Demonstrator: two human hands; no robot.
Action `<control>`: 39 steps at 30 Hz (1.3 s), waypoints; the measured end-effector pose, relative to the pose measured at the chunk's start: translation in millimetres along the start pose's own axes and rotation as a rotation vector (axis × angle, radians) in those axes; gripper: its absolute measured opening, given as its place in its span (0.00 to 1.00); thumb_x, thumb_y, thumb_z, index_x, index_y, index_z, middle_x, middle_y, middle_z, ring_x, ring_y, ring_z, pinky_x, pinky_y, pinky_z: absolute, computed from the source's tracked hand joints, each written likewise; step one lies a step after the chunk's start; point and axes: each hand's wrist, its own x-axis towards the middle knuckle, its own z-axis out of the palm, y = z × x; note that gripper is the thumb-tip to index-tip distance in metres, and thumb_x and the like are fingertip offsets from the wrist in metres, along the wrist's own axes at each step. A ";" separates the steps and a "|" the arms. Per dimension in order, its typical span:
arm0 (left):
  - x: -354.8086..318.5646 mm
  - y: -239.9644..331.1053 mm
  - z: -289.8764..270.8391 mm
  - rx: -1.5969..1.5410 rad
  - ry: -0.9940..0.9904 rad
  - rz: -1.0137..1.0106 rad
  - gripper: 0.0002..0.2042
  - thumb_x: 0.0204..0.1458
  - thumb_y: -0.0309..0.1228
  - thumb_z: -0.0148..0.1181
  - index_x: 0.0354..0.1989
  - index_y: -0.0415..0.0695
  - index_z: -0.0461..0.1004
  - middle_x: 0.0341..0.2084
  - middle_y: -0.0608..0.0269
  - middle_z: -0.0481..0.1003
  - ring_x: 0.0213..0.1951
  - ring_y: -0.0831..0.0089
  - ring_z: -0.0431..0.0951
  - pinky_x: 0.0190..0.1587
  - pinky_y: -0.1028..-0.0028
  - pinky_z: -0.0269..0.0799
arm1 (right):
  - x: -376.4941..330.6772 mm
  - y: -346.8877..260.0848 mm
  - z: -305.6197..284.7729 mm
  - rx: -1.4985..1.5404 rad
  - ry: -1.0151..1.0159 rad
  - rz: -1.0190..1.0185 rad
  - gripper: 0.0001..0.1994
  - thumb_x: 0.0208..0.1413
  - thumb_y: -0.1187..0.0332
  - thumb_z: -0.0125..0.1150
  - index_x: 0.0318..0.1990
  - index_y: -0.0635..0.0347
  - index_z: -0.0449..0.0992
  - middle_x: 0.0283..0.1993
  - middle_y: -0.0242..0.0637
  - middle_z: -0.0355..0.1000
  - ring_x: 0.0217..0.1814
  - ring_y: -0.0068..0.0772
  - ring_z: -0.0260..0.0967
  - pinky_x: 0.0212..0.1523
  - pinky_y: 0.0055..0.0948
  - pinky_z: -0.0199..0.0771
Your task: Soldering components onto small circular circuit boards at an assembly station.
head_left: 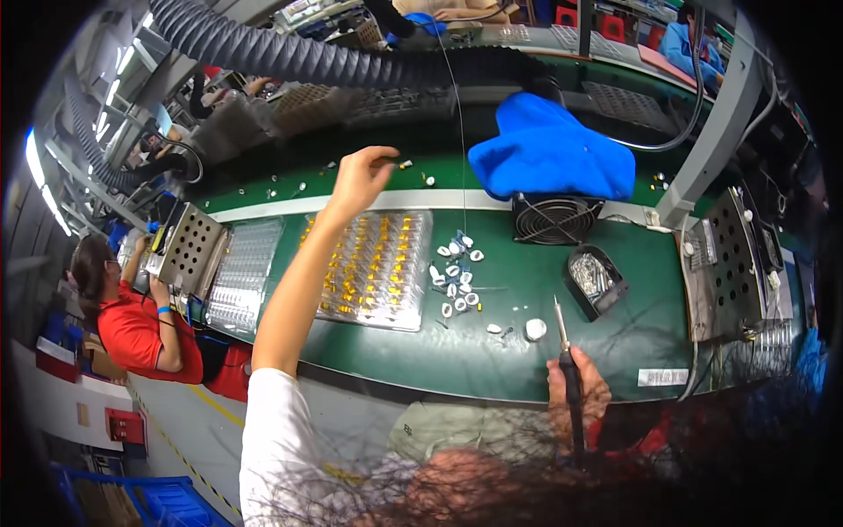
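My left hand (362,183) reaches over the far side of the green bench (518,272), fingers loosely curved and apart. Just beyond its fingertips is a small white and yellow part (406,164); I see no grip on it. Below that forearm lies a clear plastic tray (414,303) holding rows of small yellow parts. In my right hand (587,386), near the front edge, is a soldering iron (571,373), its thin tip pointing up and away. A small round white container (536,329) stands left of the iron's tip. Several white ring-shaped parts (460,290) with dark pieces lie in mid-bench.
A black bin (619,290) of metal parts sits right of the iron. Behind it stands a black fan (555,220) under a blue cloth (558,154). A grey hose (290,57) crosses overhead. Perforated metal boxes flank the bench. A person in red (145,329) works at left.
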 end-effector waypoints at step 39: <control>-19.6 -83.4 -56.8 0.102 0.307 -0.147 0.15 0.55 0.21 0.64 0.51 0.37 0.83 0.34 0.49 0.86 0.37 0.57 0.88 0.45 0.65 0.83 | -5.9 3.7 -2.7 -0.059 -0.007 0.141 0.20 0.58 0.72 0.74 0.55 0.74 0.79 0.41 0.53 0.83 0.37 0.47 0.84 0.42 0.38 0.83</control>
